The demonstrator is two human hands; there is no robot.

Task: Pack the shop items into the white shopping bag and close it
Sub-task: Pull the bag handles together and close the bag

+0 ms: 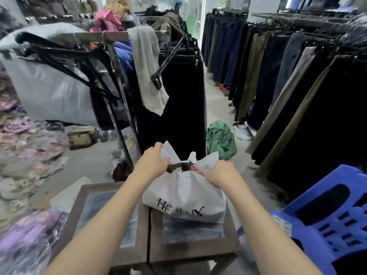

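My left hand (154, 161) and right hand (222, 173) grip the white shopping bag (184, 195) by its top; its black lettering is creased and unreadable, its contents mostly hidden.

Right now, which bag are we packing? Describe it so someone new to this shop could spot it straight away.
Find the dark wooden table at the bottom middle, in front of the rack of black trousers. The white bag sits on its right half, with the left hand and right hand gripping its top edges. It alone has black lettering on its side, unlike the green bag on the floor behind.
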